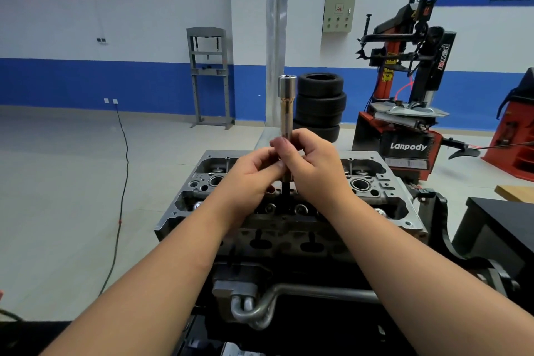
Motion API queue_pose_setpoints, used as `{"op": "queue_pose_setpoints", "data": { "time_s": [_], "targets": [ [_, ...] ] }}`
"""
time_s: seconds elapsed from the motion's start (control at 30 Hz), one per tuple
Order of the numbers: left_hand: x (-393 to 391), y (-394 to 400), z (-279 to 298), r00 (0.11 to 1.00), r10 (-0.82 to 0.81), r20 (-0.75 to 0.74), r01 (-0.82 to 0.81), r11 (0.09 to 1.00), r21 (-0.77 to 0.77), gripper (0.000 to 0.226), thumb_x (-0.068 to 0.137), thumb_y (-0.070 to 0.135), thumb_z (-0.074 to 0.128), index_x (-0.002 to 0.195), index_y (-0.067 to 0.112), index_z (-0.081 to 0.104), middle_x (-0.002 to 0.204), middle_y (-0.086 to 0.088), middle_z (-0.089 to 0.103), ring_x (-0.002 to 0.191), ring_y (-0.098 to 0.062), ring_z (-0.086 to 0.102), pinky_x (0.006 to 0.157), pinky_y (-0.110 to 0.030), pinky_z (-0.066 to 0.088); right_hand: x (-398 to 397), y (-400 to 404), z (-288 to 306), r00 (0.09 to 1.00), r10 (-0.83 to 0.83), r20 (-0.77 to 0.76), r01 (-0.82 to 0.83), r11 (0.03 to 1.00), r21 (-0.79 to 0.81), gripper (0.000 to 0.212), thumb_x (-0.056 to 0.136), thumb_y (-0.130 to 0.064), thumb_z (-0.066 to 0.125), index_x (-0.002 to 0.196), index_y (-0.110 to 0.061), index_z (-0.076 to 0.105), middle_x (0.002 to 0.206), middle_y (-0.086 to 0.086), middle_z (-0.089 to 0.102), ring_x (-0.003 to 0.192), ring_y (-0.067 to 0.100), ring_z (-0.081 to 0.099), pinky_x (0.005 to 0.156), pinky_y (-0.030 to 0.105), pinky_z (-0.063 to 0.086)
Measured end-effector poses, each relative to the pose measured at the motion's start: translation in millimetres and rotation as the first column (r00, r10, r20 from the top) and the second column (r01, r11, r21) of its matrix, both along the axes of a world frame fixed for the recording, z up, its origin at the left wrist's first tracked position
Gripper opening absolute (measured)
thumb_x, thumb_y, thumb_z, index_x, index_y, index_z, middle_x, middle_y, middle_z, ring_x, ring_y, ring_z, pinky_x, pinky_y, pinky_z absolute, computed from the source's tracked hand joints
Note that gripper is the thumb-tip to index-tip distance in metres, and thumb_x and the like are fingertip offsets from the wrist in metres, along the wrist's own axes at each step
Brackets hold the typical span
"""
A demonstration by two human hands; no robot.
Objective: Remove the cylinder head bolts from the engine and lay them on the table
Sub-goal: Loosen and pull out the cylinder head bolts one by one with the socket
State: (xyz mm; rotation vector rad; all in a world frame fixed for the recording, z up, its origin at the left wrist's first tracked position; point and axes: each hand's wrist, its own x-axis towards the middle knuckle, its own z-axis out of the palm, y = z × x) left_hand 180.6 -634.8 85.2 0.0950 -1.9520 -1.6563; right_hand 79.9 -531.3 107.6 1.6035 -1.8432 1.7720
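Observation:
A grey cylinder head (375, 199) sits on top of the engine in front of me, its valve wells and bolt holes exposed. A long chrome socket extension (287, 107) stands upright over the middle of the head, its square drive end on top and a dark shaft running down below my fingers into the head. My left hand (254, 173) pinches the tool's lower part from the left. My right hand (312, 165) grips the same tool from the right. The tool's bottom tip and any bolt under it are hidden by my hands.
A black table (502, 217) stands at the right, close to the engine. Metal coolant pipes (289, 298) run across the engine's near side. Stacked tyres (320, 104), a tyre changer (404, 113) and a grey press frame (209, 75) stand further back. A black cable (124, 170) lies on the floor at left.

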Motion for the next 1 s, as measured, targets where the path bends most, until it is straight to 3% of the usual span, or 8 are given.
{"op": "queue_pose_setpoints", "data": {
  "time_s": [0.13, 0.27, 0.43, 0.53, 0.67, 0.83, 0.93, 1.0],
  "targets": [
    [0.6, -3.0, -0.7, 0.998, -0.060, 0.007, 0.059, 0.996, 0.068, 0.035, 0.100, 0.037, 0.054, 0.127, 0.020, 0.070, 0.117, -0.007, 0.077, 0.113, -0.025, 0.072, 0.093, -0.044, 0.056, 0.4, 0.8, -1.3, 1.000, 0.020, -0.011, -0.019, 0.998, 0.063, 0.027, 0.104, -0.030, 0.050, 0.106, -0.011, 0.069, 0.091, 0.007, 0.072, 0.086, 0.020, 0.068, 0.079, 0.051, 0.055],
    [-1.7, -2.2, -3.4, 0.999, 0.039, -0.038, -0.040, 0.999, -0.025, 0.028, 0.093, 0.035, 0.070, 0.119, 0.026, 0.071, 0.111, -0.001, 0.078, 0.107, -0.017, 0.074, 0.084, -0.028, 0.059, 2.5, 1.0, 0.1, 0.999, 0.023, -0.039, -0.023, 1.000, 0.004, 0.015, 0.097, -0.031, 0.063, 0.098, -0.016, 0.065, 0.086, -0.003, 0.068, 0.084, 0.015, 0.066, 0.079, 0.047, 0.056],
    [-2.8, -4.2, -4.7, 0.999, 0.042, -0.034, -0.044, 0.998, -0.046, 0.027, 0.093, 0.027, 0.071, 0.121, 0.027, 0.072, 0.114, -0.003, 0.078, 0.110, -0.019, 0.074, 0.096, -0.040, 0.058, 0.8, 0.5, -0.3, 1.000, 0.001, -0.016, -0.001, 1.000, 0.005, 0.010, 0.096, -0.028, 0.065, 0.090, -0.020, 0.065, 0.083, -0.002, 0.070, 0.080, 0.014, 0.068, 0.075, 0.046, 0.057],
    [0.3, -1.6, -1.6, 0.999, -0.053, 0.015, 0.053, 0.999, -0.001, 0.026, 0.099, 0.034, 0.058, 0.119, 0.028, 0.075, 0.114, -0.001, 0.077, 0.102, -0.014, 0.073, 0.084, -0.035, 0.055, -1.3, 0.0, -2.2, 0.999, -0.010, -0.032, 0.012, 0.998, 0.064, 0.027, 0.101, -0.034, 0.055, 0.097, -0.010, 0.067, 0.084, 0.006, 0.071, 0.080, 0.021, 0.067, 0.074, 0.052, 0.055],
    [1.6, -3.5, -3.4, 0.999, -0.044, 0.009, 0.044, 0.999, 0.024, 0.030, 0.103, 0.037, 0.055, 0.123, 0.024, 0.074, 0.120, -0.008, 0.076, 0.116, -0.027, 0.071, 0.099, -0.051, 0.054, -0.1, -1.4, -2.8, 0.998, 0.032, -0.058, -0.028, 0.997, 0.068, 0.028, 0.100, -0.038, 0.049, 0.096, -0.017, 0.066, 0.086, 0.000, 0.070, 0.080, 0.013, 0.066, 0.073, 0.041, 0.056],
    [0.1, -0.2, -2.1, 0.996, 0.073, -0.049, -0.077, 0.994, -0.081, 0.024, 0.087, 0.041, 0.073, 0.109, 0.032, 0.076, 0.106, 0.001, 0.079, 0.100, -0.014, 0.076, 0.083, -0.027, 0.060, -1.4, -1.1, -1.9, 0.998, -0.003, -0.068, 0.002, 1.000, -0.014, 0.014, 0.092, -0.038, 0.069, 0.088, -0.028, 0.059, 0.080, -0.011, 0.064, 0.078, 0.008, 0.064, 0.070, 0.025, 0.054],
    [-1.2, -1.0, -2.5, 0.996, 0.087, -0.035, -0.089, 0.994, -0.064, 0.026, 0.089, 0.036, 0.077, 0.112, 0.025, 0.076, 0.107, -0.002, 0.079, 0.104, -0.019, 0.075, 0.091, -0.038, 0.058, -0.8, -0.6, -2.0, 0.994, -0.049, -0.097, 0.049, 0.999, -0.003, 0.013, 0.098, -0.031, 0.062, 0.086, -0.028, 0.059, 0.078, -0.010, 0.064, 0.076, 0.009, 0.064, 0.071, 0.032, 0.055],
    [0.3, -1.6, -2.3, 1.000, 0.013, 0.009, -0.012, 0.999, -0.048, 0.021, 0.096, 0.038, 0.068, 0.115, 0.031, 0.076, 0.114, -0.003, 0.078, 0.110, -0.021, 0.073, 0.095, -0.045, 0.054, -0.4, -0.6, -2.5, 0.989, -0.069, -0.131, 0.073, 0.997, 0.026, 0.025, 0.102, -0.034, 0.054, 0.091, -0.014, 0.064, 0.078, -0.001, 0.066, 0.075, 0.015, 0.064, 0.071, 0.043, 0.054]
  ]
}}
